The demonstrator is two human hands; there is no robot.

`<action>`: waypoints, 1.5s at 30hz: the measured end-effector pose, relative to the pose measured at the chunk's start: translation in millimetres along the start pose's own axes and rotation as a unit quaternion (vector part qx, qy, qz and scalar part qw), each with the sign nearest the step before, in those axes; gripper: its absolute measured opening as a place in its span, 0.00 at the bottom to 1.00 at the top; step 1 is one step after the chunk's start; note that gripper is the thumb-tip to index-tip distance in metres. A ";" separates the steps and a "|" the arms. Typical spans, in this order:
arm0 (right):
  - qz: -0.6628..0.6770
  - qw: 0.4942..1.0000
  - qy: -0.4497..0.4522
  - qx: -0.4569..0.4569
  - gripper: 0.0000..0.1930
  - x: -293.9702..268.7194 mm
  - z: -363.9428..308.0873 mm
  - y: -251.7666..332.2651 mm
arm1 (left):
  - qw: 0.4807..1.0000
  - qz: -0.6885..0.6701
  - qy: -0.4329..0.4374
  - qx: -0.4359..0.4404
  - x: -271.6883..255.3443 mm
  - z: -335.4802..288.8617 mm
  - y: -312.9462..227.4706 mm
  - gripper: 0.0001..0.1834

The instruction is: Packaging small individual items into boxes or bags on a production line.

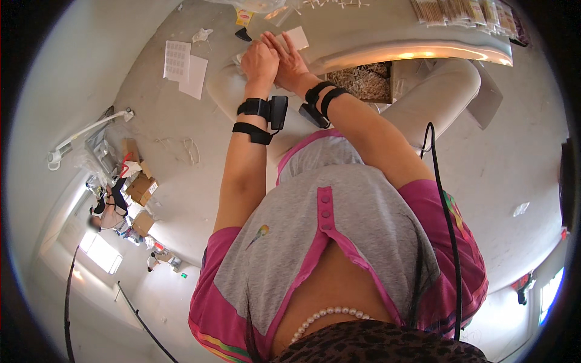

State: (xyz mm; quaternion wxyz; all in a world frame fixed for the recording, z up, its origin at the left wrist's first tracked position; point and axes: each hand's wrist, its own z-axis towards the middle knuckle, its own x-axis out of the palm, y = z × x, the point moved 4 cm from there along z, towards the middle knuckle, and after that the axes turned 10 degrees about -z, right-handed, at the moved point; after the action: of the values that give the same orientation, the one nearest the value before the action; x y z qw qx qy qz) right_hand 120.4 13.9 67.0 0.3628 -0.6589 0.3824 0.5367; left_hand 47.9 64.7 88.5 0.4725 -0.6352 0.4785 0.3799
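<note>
Close together at the far edge of the view, my two hands meet by the left end of the table [387, 30]. My left hand [260, 63] is curled closed, and whatever it may hold is hidden under its fingers. Touching it from the right, my right hand [290, 65] has its fingers stretched out. Just beyond the right fingertips is a white card [298, 37]; I cannot tell whether they touch it. A small black object [243, 34] and a yellow packet [244, 16] lie past the left hand. Each wrist wears black straps with a small black box.
Packs of cotton swabs [451, 12] sit at the table's far right. Below its shiny edge, between my legs, stands a carton of loose sticks [366, 83]. Printed sheets [177, 60] lie on the floor at left, before cardboard boxes [142, 189] and another person [112, 212]. A black cable [448, 224] hangs at right.
</note>
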 end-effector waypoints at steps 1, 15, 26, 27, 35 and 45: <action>-0.002 1.000 0.001 0.000 0.44 -1.4 -0.5 0.0 | 1.000 0.000 0.001 -0.005 -0.1 0.2 0.4 0.18; 0.060 0.984 -0.137 -0.099 0.31 32.6 8.7 -40.8 | 0.998 -0.057 -0.018 -0.032 -2.4 -8.5 1.5 0.14; 0.267 0.891 -0.208 -0.304 0.24 24.3 73.9 -79.5 | 0.989 -0.082 -0.119 -0.009 14.5 -13.5 -12.5 0.08; 0.244 0.896 -0.190 -0.318 0.25 21.7 78.1 -74.8 | 0.988 -0.086 -0.129 -0.014 16.3 -15.3 -9.2 0.09; 0.180 0.885 -0.163 -0.397 0.21 13.1 99.6 -79.1 | 0.989 -0.018 -0.140 -0.040 18.7 -17.2 -19.5 0.19; 0.139 0.867 -0.135 -0.459 0.20 3.8 110.3 -69.8 | 0.988 -0.050 -0.120 -0.078 22.0 -17.8 -16.8 0.36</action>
State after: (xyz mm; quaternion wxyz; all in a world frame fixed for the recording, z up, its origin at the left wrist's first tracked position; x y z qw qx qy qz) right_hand 135.8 142.4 50.2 -0.0109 -0.6121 0.1273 0.7804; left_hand 70.3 43.6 76.6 0.4936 -0.6432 0.3552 0.4653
